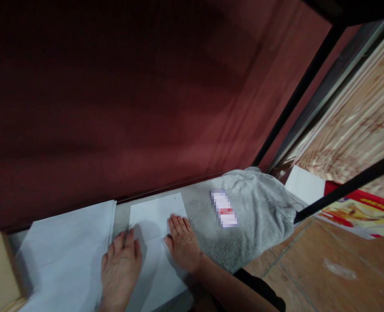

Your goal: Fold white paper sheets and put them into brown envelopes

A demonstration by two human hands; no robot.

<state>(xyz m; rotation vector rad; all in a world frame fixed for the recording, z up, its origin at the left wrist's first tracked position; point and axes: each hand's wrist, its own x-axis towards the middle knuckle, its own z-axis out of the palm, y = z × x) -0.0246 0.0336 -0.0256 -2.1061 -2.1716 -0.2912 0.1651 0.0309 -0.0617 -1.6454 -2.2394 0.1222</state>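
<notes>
A single white sheet of paper (156,216) lies on a grey table surface (198,203). My left hand (120,268) rests flat on the sheet's left edge, fingers stretched out. On the sheet's right side my right hand (182,245) also presses down flat with its fingers together and extended. Neither hand grips anything. A stack of white paper (65,255) lies just left of my left hand.
A crumpled grey cloth (253,221) with a blurred-out label lies right of the sheet. Behind the table hangs a dark red curtain (130,99). Black metal frame bars (341,186) cross at the right, over a tiled floor and a red and yellow printed sheet (360,212).
</notes>
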